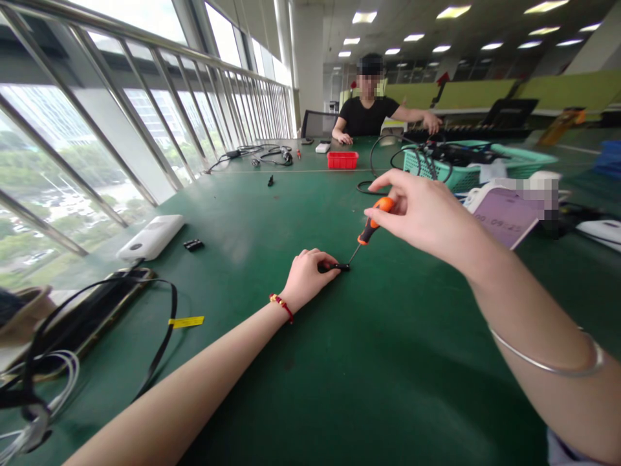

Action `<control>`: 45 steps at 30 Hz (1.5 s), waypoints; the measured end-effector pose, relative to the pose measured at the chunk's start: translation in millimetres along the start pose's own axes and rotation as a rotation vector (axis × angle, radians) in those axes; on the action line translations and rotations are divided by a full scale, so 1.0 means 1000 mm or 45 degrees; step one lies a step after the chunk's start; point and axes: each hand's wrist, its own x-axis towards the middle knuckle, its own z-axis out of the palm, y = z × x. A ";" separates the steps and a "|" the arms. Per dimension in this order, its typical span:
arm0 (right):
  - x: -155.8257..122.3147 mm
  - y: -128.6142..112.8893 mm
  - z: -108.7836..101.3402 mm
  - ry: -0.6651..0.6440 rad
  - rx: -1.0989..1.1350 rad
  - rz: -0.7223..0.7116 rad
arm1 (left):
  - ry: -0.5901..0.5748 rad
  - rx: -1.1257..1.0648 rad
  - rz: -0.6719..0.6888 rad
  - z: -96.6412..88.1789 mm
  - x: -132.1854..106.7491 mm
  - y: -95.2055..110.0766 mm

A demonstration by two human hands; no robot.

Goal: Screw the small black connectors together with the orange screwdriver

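Note:
My left hand rests on the green table with its fingers pinched on a small black part, pressing it to the surface. My right hand grips the orange-and-black handle of a small screwdriver. The screwdriver slants down to the left, and its thin tip meets the black part at its right end. A red bead bracelet circles my left wrist, and a silver bangle sits on my right forearm.
A white power bank and a small black piece lie to the left. Black straps and cables fill the near-left corner. A teal basket and a tablet stand at right. A red tray and a seated person are at the far end.

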 end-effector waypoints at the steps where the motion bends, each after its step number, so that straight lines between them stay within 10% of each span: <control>1: 0.000 0.001 0.000 0.000 0.024 -0.018 | 0.000 0.001 -0.001 0.000 0.000 0.000; 45: -0.003 -0.007 0.001 -0.103 -0.070 -0.004 | 0.015 0.000 0.015 0.001 0.000 0.000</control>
